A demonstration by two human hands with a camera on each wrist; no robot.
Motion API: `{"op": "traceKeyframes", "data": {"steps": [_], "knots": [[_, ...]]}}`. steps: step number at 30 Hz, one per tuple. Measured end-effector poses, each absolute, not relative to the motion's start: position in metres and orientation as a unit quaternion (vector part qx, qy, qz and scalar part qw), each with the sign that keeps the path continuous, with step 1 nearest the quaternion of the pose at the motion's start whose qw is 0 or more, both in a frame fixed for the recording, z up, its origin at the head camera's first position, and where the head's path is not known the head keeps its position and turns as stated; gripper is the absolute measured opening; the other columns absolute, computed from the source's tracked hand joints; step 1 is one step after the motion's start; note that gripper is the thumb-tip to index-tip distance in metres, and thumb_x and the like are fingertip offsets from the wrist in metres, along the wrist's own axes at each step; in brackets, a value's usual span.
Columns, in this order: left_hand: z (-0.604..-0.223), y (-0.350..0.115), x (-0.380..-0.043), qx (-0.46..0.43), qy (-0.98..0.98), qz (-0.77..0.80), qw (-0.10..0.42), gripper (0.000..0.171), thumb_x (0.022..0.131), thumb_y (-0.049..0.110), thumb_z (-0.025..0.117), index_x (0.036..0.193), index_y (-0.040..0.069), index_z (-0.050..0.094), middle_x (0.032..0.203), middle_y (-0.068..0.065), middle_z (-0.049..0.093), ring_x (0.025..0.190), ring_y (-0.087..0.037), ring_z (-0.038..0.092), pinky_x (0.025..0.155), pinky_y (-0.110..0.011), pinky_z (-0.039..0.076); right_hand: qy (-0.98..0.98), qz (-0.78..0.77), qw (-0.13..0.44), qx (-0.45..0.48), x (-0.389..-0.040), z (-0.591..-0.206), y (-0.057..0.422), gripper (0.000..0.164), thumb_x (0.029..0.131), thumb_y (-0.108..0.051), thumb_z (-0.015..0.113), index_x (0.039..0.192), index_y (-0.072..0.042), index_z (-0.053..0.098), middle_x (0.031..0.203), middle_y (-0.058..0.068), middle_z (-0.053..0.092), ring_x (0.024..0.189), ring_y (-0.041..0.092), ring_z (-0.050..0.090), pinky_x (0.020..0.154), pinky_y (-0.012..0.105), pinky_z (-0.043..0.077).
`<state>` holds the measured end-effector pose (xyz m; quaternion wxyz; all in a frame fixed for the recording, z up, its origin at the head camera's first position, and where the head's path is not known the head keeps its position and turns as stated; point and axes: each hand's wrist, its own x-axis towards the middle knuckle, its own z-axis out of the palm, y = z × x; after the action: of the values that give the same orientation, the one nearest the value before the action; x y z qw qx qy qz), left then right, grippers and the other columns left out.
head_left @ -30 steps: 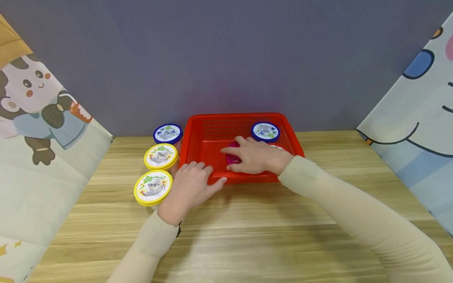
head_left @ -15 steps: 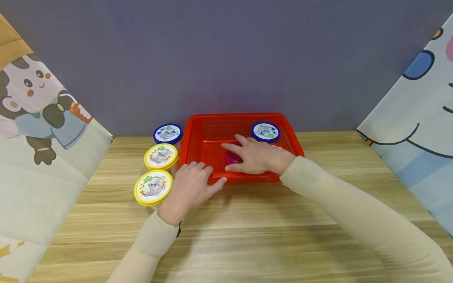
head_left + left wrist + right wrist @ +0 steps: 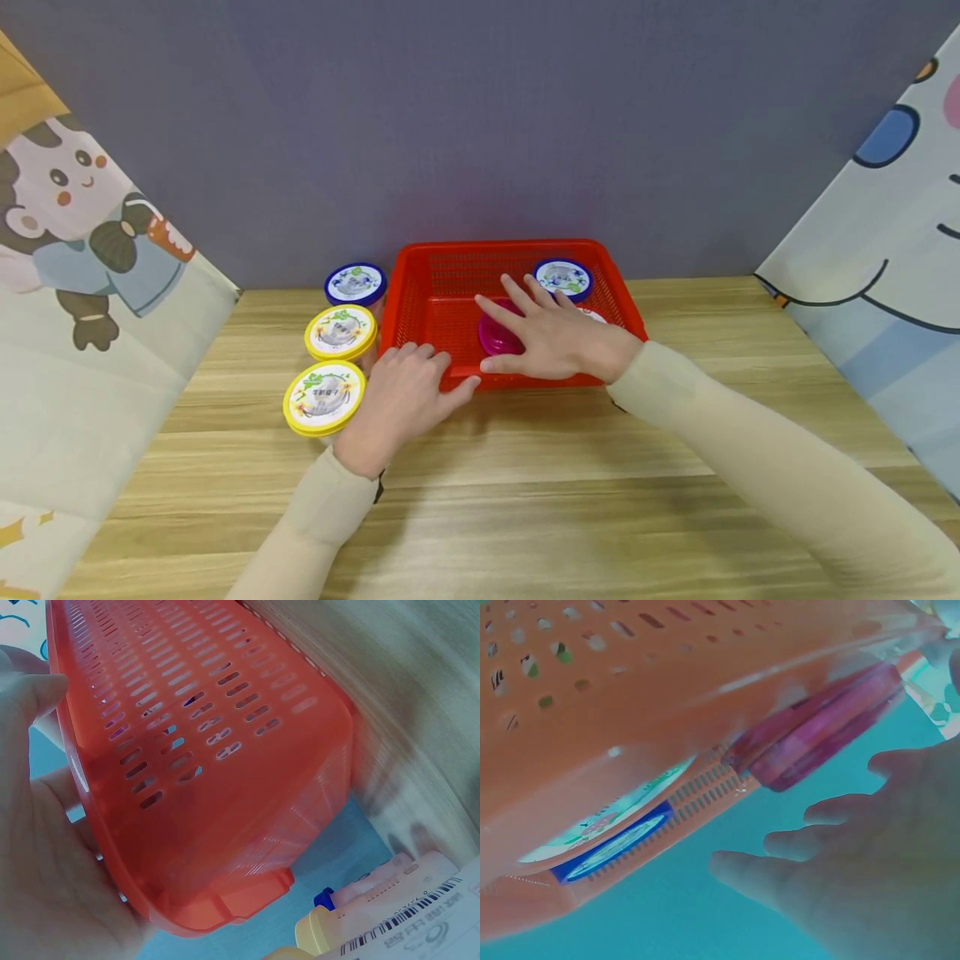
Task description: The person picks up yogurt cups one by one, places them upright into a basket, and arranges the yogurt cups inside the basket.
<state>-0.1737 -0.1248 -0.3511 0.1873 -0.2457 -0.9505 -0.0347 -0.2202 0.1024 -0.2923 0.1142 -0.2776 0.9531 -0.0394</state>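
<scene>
In the head view a red plastic basket (image 3: pixel 437 321) stands on the table. My left hand (image 3: pixel 405 392) holds its front left corner, fingers over the rim; the left wrist view shows the rim between thumb and fingers. My right hand (image 3: pixel 558 337) hovers over the basket with spread fingers and nothing in its grasp. Just under its fingers sits a magenta round plastic item (image 3: pixel 497 339), partly covered by the hand; in the right wrist view the magenta item (image 3: pixel 825 731) rises above the rim, apart from the fingertips. Behind is a blue-lidded jar (image 3: pixel 562 275), beside a red-rimmed lid (image 3: pixel 595 315) mostly hidden.
Left of the basket, jars stand in a line: one with a blue lid (image 3: pixel 356 284) at the back, then a yellow-lidded jar (image 3: pixel 341 331) and another yellow-lidded jar (image 3: pixel 325 397) nearest. A grey partition (image 3: pixel 480 125) rises behind the basket. Cartoon-printed panels flank both sides.
My right hand has let go of the magenta item, its fingers spreading wide, and has drawn slightly right and back. The left hand and basket have stayed in place.
</scene>
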Motion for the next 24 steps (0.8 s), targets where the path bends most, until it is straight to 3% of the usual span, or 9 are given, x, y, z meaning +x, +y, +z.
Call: {"op": "traceKeyframes", "data": {"steps": [10,24], "knots": [[-0.353,-0.125,-0.173,-0.247,-0.947,-0.035,0.200,0.049,0.094,0.055,0.059,0.077,0.011,0.070,0.072,-0.005,0.062,0.063,-0.023,0.055,0.059,-0.035,0.044,0.955,-0.056,0.093,-0.276,-0.208,-0.291,0.116,0.095,0.088,-0.081,0.044,0.163,-0.038,0.003,0.171,0.010,-0.004,0.154,0.044,-0.002,0.117,0.068,0.010],[-0.353,-0.125,-0.173,-0.251,-0.946,-0.038,0.202,0.049,0.094,0.055,0.059,0.076,0.011,0.069,0.070,-0.004,0.061,0.061,-0.022,0.053,0.057,-0.034,0.042,0.959,-0.102,0.063,-0.256,-0.195,-0.294,0.141,0.091,0.092,-0.078,0.041,0.164,-0.034,0.006,0.170,0.014,0.000,0.156,0.035,-0.004,0.119,0.063,0.002]]}}
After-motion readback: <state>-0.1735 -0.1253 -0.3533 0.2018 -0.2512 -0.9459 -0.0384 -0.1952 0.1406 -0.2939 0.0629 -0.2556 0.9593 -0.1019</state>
